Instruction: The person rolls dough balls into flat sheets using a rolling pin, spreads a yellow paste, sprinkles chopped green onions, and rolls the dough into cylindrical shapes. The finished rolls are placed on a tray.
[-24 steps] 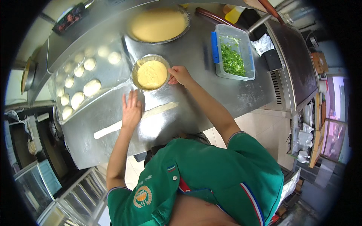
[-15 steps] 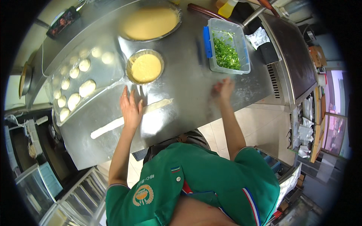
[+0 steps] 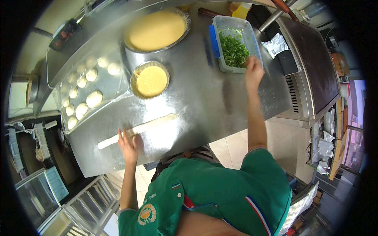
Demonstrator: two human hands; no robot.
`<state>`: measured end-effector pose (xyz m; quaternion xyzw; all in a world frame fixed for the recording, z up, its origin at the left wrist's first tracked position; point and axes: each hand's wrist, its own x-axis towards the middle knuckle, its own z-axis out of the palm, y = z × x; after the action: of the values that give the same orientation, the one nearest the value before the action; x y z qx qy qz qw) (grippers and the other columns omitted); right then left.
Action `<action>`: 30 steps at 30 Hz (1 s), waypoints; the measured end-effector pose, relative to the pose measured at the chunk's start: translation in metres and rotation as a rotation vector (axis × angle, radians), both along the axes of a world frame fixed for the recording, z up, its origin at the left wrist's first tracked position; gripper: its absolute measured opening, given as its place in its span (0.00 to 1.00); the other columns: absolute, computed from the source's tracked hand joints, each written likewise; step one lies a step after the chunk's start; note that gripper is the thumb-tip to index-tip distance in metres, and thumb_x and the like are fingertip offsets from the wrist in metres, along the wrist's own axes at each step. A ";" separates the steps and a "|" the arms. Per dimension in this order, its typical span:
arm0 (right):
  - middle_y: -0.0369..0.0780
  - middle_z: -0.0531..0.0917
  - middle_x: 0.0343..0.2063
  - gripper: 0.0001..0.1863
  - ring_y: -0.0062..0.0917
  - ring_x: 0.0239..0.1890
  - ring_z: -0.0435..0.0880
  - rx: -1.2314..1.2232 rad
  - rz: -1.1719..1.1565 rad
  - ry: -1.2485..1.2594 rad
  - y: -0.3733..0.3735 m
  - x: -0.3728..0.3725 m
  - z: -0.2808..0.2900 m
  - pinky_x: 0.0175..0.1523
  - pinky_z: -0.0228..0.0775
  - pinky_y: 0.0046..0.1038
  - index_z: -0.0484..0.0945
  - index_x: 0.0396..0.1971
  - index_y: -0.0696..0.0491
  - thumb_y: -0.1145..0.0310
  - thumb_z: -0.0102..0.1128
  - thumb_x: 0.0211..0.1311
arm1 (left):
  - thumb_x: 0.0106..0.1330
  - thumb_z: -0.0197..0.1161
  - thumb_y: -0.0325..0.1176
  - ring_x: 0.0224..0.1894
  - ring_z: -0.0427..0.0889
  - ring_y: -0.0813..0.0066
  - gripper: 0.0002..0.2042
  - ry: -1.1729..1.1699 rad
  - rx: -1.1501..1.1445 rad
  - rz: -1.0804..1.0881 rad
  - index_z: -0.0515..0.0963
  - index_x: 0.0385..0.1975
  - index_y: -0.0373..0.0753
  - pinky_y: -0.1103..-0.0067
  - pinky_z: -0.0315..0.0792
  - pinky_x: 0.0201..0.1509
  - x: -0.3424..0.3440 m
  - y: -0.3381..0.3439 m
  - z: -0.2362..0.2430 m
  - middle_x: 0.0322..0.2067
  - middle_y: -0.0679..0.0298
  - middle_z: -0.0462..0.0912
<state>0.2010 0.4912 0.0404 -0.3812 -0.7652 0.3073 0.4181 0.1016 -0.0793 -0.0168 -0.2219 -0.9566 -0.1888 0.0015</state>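
Note:
My left hand [image 3: 128,146] rests with fingers apart on a long, pale dough strip [image 3: 155,122], lying slantwise on the steel worktable [image 3: 197,102]. My right hand [image 3: 254,70] is at the near right edge of a clear, blue-latched tub [image 3: 229,68] of chopped greens [image 3: 232,47]. Its fingers are bent together; what they hold, if anything, is hidden. A small metal bowl of yellow paste [image 3: 150,81] sits left of centre, and a larger oval bowl of yellow batter [image 3: 156,30] stands behind it.
A film-covered tray [image 3: 114,94] of several dough balls is at the left. A dark wooden rod [image 3: 210,12], yellow bottle [image 3: 241,11] and silver packet [image 3: 275,46] lie at the back right. A dark-topped steel appliance [image 3: 311,65] adjoins the right end; open racks [image 3: 84,204] stand lower left.
My right hand has left the small bowl and moved right and up to the greens tub. My left hand has drawn back toward me, down onto the dough strip.

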 end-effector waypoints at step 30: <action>0.52 0.78 0.53 0.28 0.46 0.57 0.74 0.087 0.183 -0.969 0.127 0.050 -0.102 0.61 0.67 0.44 0.73 0.57 0.61 0.55 0.60 0.65 | 0.72 0.50 0.52 0.76 0.50 0.60 0.34 -0.105 -0.392 0.440 0.54 0.73 0.41 0.54 0.43 0.76 -0.006 -0.063 -0.019 0.74 0.58 0.53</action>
<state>0.2509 0.6180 -0.0620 -0.3939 -0.9139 0.0980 0.0011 0.0954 -0.1421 -0.0360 0.0049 -0.9987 -0.0066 -0.0498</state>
